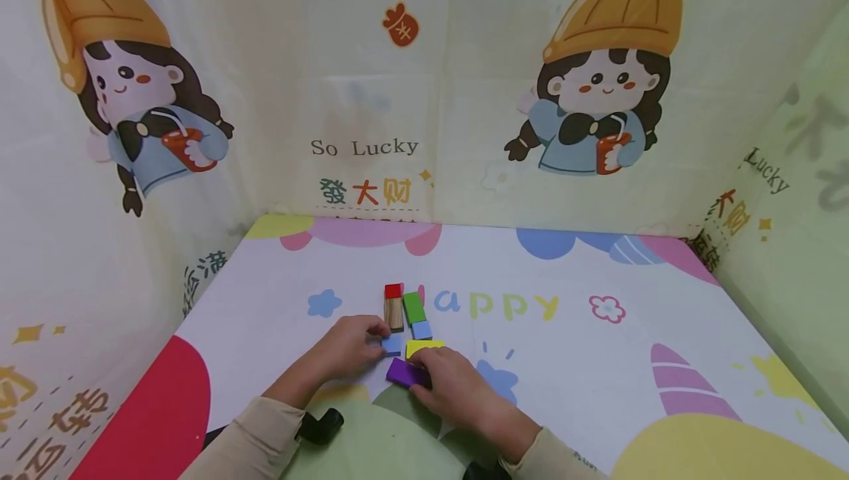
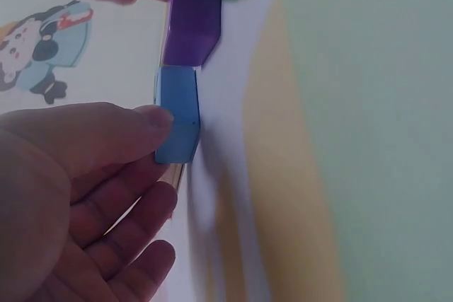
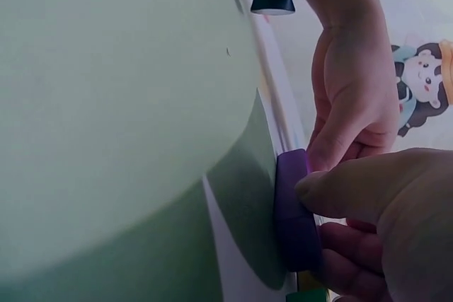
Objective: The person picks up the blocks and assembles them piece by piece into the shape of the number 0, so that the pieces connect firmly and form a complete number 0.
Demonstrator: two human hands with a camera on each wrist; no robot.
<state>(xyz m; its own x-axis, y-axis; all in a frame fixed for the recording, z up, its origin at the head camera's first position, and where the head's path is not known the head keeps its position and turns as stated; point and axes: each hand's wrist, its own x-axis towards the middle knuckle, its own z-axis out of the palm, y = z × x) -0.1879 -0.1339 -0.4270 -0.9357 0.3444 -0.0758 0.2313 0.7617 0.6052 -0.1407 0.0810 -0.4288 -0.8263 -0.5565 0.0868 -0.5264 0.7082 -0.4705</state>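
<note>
**Purple block [image 1: 406, 373] and near light-blue block [image 1: 392, 346] both held; placement step likely in hand**

Grip, left hand [image 1: 348, 347]: the near light-blue block is pinched, with the thumb laid on its face and fingertips at its edge (left wrist view). Grip, right hand [image 1: 458, 388]: the purple block is grasped between thumb and fingers (right wrist view). Neither is released.

Location: both held blocks are at lower centre of the head frame, purple lower and slightly right. They look close end to end; contact can't be confirmed. Above them, two short columns are laid out: red block [image 1: 393, 290] over wood-grain block [image 1: 393, 315] on the left, green block [image 1: 414, 308] over small light-blue block [image 1: 421, 329] on the right. Yellow block [image 1: 424, 347] is set just above purple, partly covered by the right hand. Purple is slanted relative to yellow.

Next move, as judged: purple to be squared up while light-blue is steadied, then both let go without the neighbours being nudged.

Containers: none seen. Blocks are carried directly by the surface [image 1: 584, 355]; red cups [image 1: 606, 155] are only printed on the backdrop [image 1: 371, 111].
</note>
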